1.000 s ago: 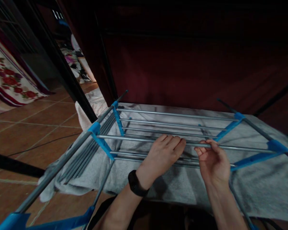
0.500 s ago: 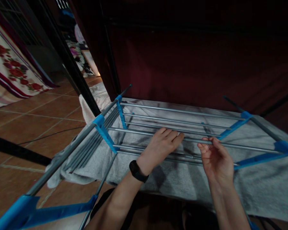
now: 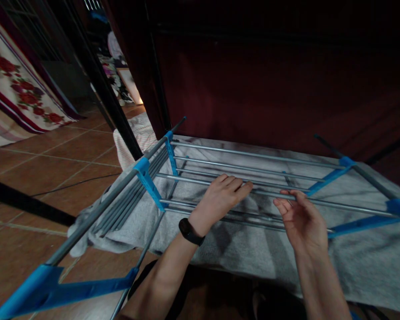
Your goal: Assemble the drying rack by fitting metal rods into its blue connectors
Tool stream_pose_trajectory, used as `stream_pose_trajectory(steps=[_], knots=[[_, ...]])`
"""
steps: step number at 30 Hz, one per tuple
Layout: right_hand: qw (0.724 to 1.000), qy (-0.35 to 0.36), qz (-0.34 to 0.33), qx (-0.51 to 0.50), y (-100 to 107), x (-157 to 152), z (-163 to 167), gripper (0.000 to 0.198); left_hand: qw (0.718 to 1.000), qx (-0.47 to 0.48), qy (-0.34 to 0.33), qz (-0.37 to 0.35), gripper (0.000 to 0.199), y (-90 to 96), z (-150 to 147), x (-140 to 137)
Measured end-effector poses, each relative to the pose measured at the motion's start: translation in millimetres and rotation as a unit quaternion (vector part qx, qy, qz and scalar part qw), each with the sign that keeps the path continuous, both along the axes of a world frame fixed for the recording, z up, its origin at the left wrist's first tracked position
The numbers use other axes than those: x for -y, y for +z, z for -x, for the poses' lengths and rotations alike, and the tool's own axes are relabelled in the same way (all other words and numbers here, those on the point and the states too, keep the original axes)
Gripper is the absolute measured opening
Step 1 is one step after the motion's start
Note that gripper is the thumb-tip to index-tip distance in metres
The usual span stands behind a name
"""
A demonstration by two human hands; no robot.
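Note:
A rack of grey metal tubes and blue plastic brackets lies across a grey cloth, like a shoe rack. My left hand (image 3: 223, 194), wearing a black wristband (image 3: 190, 232), curls palm down over a long horizontal tube (image 3: 351, 206) near its middle. On the same tube, farther right, my right hand (image 3: 303, 218) holds with its palm turned up, thumb and fingers around the metal. A blue bracket (image 3: 152, 184) stands at the tube's left end, and another blue bracket (image 3: 370, 223) at its right. The left hand's fingertips are partly hidden.
Several loose grey tubes (image 3: 133, 195) lie side by side on the grey cloth (image 3: 253, 246) at left. Black metal posts (image 3: 110, 89) rise on the left, above a tiled floor (image 3: 36, 178). A dark red panel (image 3: 253, 98) closes off the back. A flowered cloth (image 3: 26, 93) hangs far left.
The view has shifted slightly, so the rack sits a little farther right. Both hands keep their hold on the tube, with hardly any movement.

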State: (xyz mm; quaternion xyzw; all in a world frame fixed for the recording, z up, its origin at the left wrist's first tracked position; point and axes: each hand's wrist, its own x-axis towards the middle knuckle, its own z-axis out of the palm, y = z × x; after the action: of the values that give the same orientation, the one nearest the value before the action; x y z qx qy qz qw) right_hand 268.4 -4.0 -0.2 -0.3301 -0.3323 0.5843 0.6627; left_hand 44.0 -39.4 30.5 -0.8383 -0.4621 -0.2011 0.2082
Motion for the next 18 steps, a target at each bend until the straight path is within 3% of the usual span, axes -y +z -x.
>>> stream_pose_trajectory(steps=[4,18], knots=[[0.998,0.043,0.021,0.033,-0.2,-2.0,-5.9,0.022,1.0,-0.01,-0.004,-0.011,0.031,-2.5,0.9,-2.2],[0.998,0.011,0.036,0.049,-5.3,-5.3,-9.5,0.029,1.0,-0.006,-0.004,-0.007,0.032,-7.3,0.9,-6.0]])
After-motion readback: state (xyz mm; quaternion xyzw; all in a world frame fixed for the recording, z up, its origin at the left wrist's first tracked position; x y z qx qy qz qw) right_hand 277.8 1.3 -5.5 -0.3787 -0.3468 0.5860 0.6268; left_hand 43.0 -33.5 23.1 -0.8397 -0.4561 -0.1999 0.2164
